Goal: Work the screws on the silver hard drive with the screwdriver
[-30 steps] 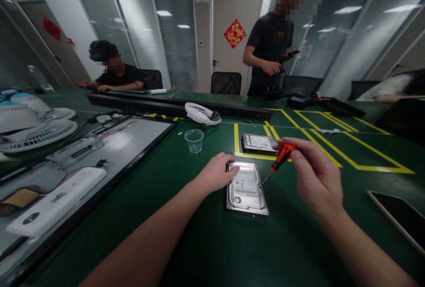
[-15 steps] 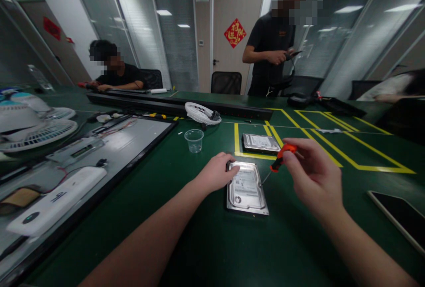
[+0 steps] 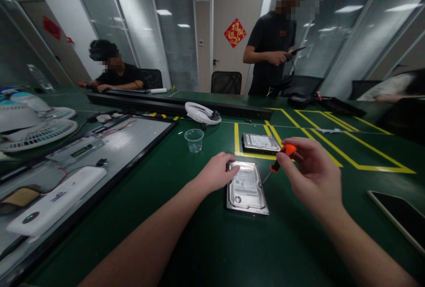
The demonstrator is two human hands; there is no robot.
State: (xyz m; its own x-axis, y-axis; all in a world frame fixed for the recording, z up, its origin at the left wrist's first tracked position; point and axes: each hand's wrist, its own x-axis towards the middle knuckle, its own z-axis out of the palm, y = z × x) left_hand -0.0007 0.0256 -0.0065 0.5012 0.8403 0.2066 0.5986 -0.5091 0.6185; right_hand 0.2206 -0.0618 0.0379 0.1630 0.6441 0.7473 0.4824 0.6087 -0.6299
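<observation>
A silver hard drive [image 3: 247, 191] lies flat on the green table [image 3: 195, 251], label side up. My left hand [image 3: 217, 172] grips its far left corner, thumb on the top face. In my right hand [image 3: 314, 172] is an orange and black screwdriver [image 3: 282, 157], held between thumb and fingers and tilted. Its thin shaft slants down to the drive's right edge, where the tip meets or nearly meets the metal. A second hard drive [image 3: 261, 142] rests behind, inside yellow tape lines. Left of it stands a clear plastic cup [image 3: 194, 141].
A large panel [image 3: 133, 141] with a white power strip [image 3: 58, 199] covers the left side, fan parts [image 3: 29, 123] beyond it. A white fan piece [image 3: 202, 114] sits behind the cup. A phone [image 3: 398, 220] lies at right. Two people are across the table.
My right thumb and fingers have shifted slightly on the screwdriver handle. The left hand and the drive stay put. The standing person's hands and held object have moved a little.
</observation>
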